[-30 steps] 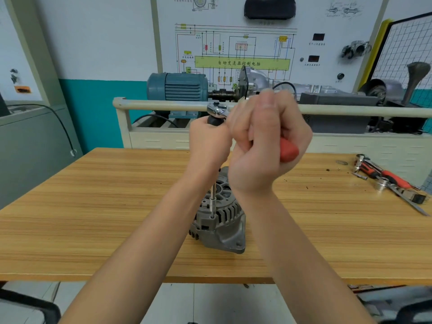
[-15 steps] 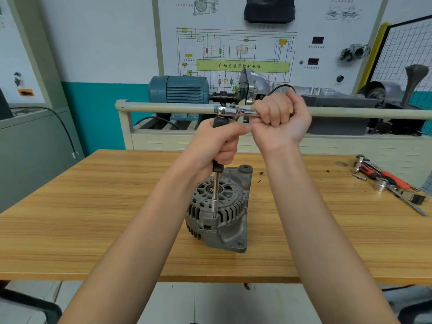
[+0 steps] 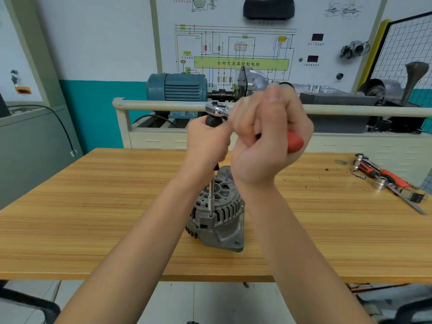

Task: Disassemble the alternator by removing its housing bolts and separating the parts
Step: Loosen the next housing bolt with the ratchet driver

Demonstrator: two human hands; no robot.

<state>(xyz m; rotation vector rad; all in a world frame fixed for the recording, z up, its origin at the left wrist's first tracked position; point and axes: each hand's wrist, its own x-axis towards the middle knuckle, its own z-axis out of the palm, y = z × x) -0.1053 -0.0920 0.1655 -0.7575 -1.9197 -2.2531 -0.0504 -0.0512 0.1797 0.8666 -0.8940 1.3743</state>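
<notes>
Step in hand: you are loosening a housing bolt [image 3: 211,216] on the alternator [image 3: 217,216]; the housing halves look unseparated, so by my reading the task is in its early part.
Alternator: it stands on the wooden bench [image 3: 93,206], near the middle and closer to the front edge than the back, with the vented face tilted up toward you.
Tool: a ratchet wrench [image 3: 216,109] sits on top of a long extension bar [image 3: 211,195] whose socket end is on the bolt, at the alternator's near rim.
Left hand [image 3: 207,141]: clenched around the black upper part of the extension, just under the ratchet head, steadying it upright.
Right hand [image 3: 268,139]: wrapped around the ratchet's red handle [image 3: 295,142], which pokes out past your palm.
Next move: a swing of the handle with the extension kept square on the bolt; if it leans, the socket may slip off the head.
Spare tools: more red-handled wrenches and sockets [image 3: 385,178] lie near the bench's right edge, well apart from the alternator.
</notes>
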